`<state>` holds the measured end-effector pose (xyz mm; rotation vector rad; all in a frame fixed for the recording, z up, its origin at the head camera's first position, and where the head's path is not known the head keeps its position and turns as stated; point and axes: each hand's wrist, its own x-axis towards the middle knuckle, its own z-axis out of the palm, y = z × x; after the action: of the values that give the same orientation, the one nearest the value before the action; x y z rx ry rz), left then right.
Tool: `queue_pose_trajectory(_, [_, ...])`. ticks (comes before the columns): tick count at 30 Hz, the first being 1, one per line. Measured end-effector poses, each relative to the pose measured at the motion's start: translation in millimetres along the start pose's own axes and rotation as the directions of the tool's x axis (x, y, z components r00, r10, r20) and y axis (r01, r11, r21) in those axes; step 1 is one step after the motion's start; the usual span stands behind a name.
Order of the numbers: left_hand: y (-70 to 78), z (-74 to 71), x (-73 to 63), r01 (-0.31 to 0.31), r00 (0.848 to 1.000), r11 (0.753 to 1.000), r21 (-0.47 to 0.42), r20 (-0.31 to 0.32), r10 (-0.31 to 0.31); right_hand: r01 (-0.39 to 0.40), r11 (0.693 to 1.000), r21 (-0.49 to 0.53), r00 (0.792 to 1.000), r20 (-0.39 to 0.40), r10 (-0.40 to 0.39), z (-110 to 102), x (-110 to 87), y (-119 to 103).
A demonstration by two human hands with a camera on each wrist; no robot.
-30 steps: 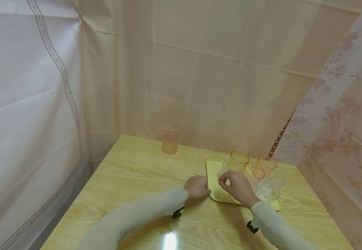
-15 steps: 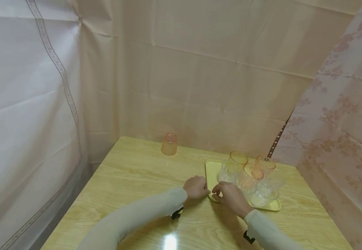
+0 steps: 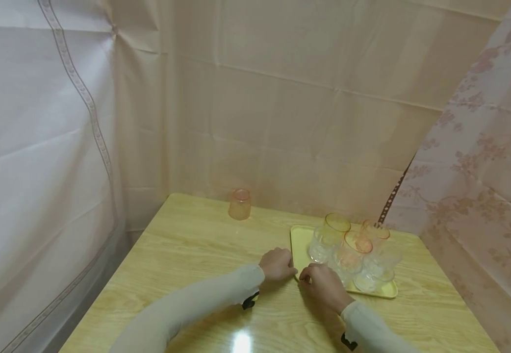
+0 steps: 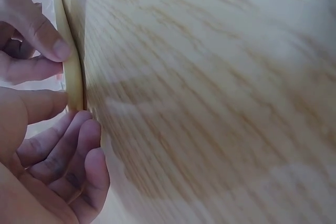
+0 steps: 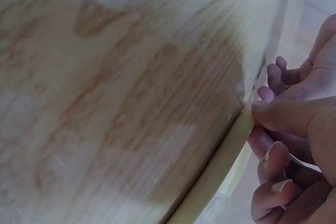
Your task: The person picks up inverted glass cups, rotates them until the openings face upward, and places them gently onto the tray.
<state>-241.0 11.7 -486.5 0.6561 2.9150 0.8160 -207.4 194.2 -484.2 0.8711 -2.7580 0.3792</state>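
A yellow tray [image 3: 297,243] lies on the table's right part with several see-through cups standing on it. These include a clear cup [image 3: 319,248], a yellow-rimmed cup [image 3: 337,221] and an orange-rimmed cup [image 3: 358,242]. My left hand [image 3: 276,264] pinches the tray's near left corner, thumb on the rim and fingers beneath it in the left wrist view. Close beside it, my right hand [image 3: 324,285] pinches the front rim between thumb and index finger, as the right wrist view shows. The right hand hides part of that rim in the head view.
An orange tinted cup [image 3: 240,205] stands upside down near the back edge of the wooden table [image 3: 193,245]. A beige curtain [image 3: 255,122] hangs right behind the table, and a floral one [image 3: 480,171] closes off the right side.
My right hand has moved left and nearer, from above the tray beside the cups to its front rim, where it now pinches. The left hand stays at the corner.
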Motion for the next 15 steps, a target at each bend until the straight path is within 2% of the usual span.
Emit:
queue_pose_trajectory(7, [-4.3, -11.3, 1.2, -0.018, 0.999, 0.999, 0.047, -0.034, 0.019, -0.038, 0.999, 0.001, 0.999, -0.007, 0.038, 0, -0.1, -3])
queue_pose_trajectory(11, [-14.4, -21.1, 8.2, -0.018, 0.999, 0.997, 0.071, -0.041, 0.021, -0.056, 0.998, 0.005, 0.998, -0.008, 0.056, -1, 0.4, -4])
queue_pose_trajectory(15, [-27.6, -34.1, 11.8, -0.016, 0.999, 0.998, 0.059, -0.046, 0.019, -0.070, 0.997, 0.008, 0.998, -0.006, 0.070, 0, -0.1, -5])
